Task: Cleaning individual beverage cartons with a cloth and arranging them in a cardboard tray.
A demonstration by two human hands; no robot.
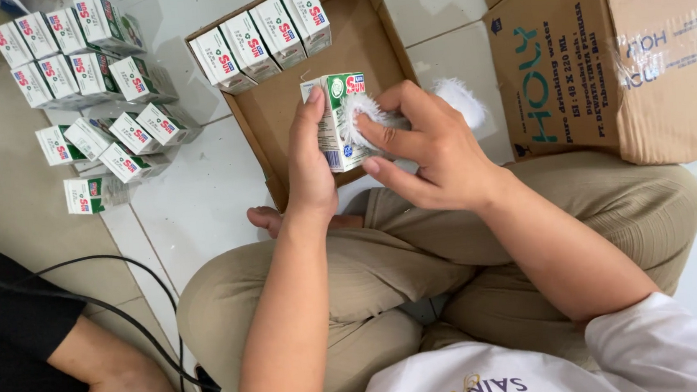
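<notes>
White tiled floor (198,209); I sit cross-legged. Left hand (310,161) clamps a small green-and-white carton (341,129) upright over the shallow cardboard tray (290,100). Right hand (420,148) pinches a white fluffy cloth (458,98) against the carton's right face. More cartons (91,84) stacked far left; big cardboard box (613,47) right.

We see a small white-and-green carton (339,121) standing upright just above the middle of the frame, over the open cardboard tray. Its front face turns toward us, partly covered. Pressed against that face is a fluffy white cloth (371,114), bunched up, its loose end trailing off to the right of the carton.
</notes>
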